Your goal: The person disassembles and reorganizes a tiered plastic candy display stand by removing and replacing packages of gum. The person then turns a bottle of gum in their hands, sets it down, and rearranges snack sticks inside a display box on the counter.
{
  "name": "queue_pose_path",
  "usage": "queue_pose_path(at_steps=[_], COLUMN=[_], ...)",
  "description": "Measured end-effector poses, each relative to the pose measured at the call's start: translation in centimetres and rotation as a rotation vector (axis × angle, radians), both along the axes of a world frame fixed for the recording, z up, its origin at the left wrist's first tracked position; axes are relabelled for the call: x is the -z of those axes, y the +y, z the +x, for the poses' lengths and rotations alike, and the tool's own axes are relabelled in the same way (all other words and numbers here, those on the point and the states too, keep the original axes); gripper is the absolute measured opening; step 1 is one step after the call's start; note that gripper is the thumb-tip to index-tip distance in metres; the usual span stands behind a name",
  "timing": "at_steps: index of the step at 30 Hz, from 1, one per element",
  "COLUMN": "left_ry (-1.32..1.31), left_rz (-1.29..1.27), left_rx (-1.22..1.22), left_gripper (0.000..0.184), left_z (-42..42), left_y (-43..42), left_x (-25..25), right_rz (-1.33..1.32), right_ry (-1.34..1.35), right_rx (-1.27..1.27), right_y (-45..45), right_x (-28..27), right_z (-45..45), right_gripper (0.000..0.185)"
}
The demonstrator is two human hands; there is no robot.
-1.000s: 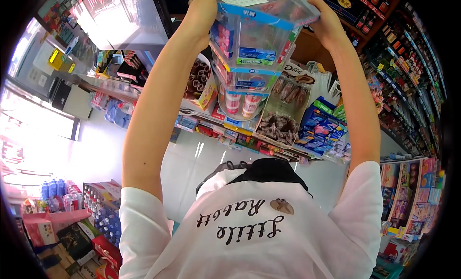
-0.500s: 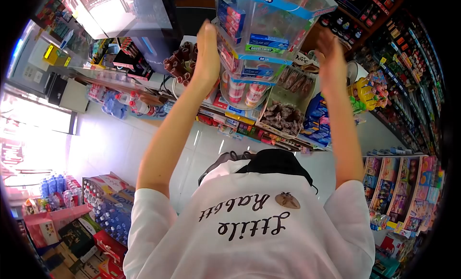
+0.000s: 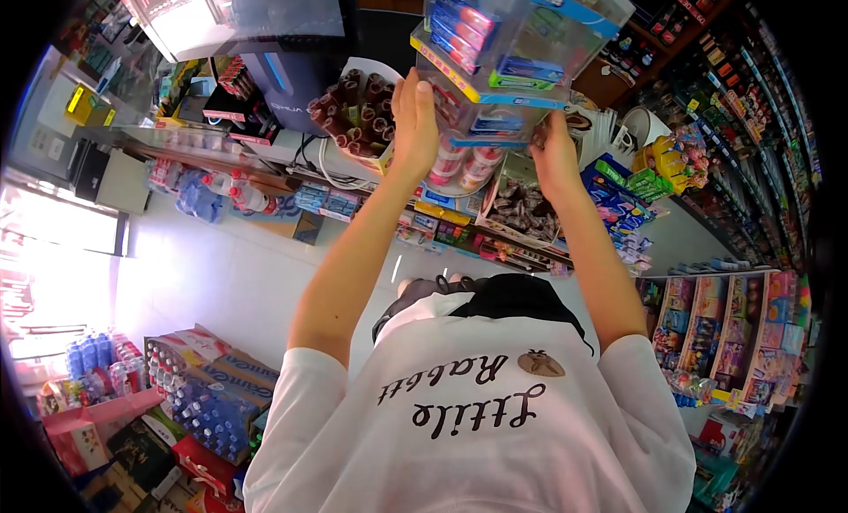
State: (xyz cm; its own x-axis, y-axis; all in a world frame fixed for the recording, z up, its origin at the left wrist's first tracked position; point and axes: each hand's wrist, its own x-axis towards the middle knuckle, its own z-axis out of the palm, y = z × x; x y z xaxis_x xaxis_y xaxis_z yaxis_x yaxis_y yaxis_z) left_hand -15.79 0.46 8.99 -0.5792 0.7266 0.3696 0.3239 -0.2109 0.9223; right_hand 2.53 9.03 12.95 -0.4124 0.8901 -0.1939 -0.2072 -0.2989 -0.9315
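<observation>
apart, with the display rack [image 3: 521, 100] between them, the two hands frame its lower tiers. the left hand [image 3: 417, 129] lies along the rack's left side, its fingers straight and the grip not closed round anything. the right hand [image 3: 554, 155] meets the lower right side with bent fingers; i cannot tell whether that grip closes on the edge or merely rests there.

the step in hand seems to be steadying or adjusting the rack from both sides. any further shift would call for even pressure from the two palms, low down, with care for the loose gum packs [image 3: 527, 69] inside.

the rack is on the bench [image 3: 284, 149], ahead of the person, between a box of brown-wrapped sticks [image 3: 353, 116] on the left and a tray of dark-wrapped sweets [image 3: 521, 204] on the right. its long axis runs upward from the round base, the lower end nearest the person in view; it looks tilted to the right, though the wide lens may cause some of that. the top is cut off by the view. one corner seems turned roughly toward the person.
</observation>
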Motion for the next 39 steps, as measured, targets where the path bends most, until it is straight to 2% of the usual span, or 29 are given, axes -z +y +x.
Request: queue_pose_path(at_steps=[7, 12, 18, 19, 22, 25, 28, 31, 34, 37, 39], left_ry=[0.398, 0.459, 0.448, 0.307, 0.256, 0.136, 0.248, 0.196, -0.148, -0.211, -0.226], left_rz=[-0.162, -0.081, -0.062, -0.055, 0.049, 0.087, 0.012, 0.027, -0.117, 0.019, -0.023], left_rx=[-0.221, -0.140, 0.075, 0.129, 0.043, -0.020, 0.119, 0.089, -0.014, -0.001, -0.002], left_gripper=[0.067, 0.062, 0.058, 0.057, 0.055, 0.054, 0.053, 0.048, 0.044, 0.045, 0.045], left_z=[3.2, 4.0, 6.8, 7.3, 7.2, 6.5, 5.8, 5.3, 4.3, 1.7, 1.5], left_y=[-2.1, -4.1, -6.5, -6.9, -7.1, -7.2, -7.5, -7.6, -8.0, -8.0, -8.4], left_x=[-0.1, 0.8, 1.5, 1.3, 2.4, 3.1, 4.0, 6.1, 7.9, 9.8, 10.1], right_rz=[0.053, 0.109, 0.127, 0.138, 0.167, 0.150, 0.068, 0.002, 0.010, 0.009, -0.021], right_ry=[-0.045, -0.026, -0.042, 0.024, 0.029, 0.039, 0.031, -0.011, 0.008, 0.028, 0.014], right_rx=[0.062, 0.072, 0.219, 0.195, 0.167, 0.263, 0.251, 0.346, 0.347, 0.348, 0.332], right_y=[4.0, 5.4, 3.0, 3.2, 3.3, 2.4, 1.1, 0.6, 2.1, 4.1, 5.9], right_x=[1.4, 2.7, 2.4, 2.8, 3.1, 2.8, 3.3, 2.0, 3.2, 4.7, 5.9], right_z=[-0.3, -0.4, -0.9, -0.6, -0.3, -0.8, -1.6, -2.8, -2.8, -2.7, -2.4], right_gripper=[0.067, 0.067, 0.055, 0.059, 0.056, 0.047, 0.040, 0.036, 0.035, 0.033, 0.038])
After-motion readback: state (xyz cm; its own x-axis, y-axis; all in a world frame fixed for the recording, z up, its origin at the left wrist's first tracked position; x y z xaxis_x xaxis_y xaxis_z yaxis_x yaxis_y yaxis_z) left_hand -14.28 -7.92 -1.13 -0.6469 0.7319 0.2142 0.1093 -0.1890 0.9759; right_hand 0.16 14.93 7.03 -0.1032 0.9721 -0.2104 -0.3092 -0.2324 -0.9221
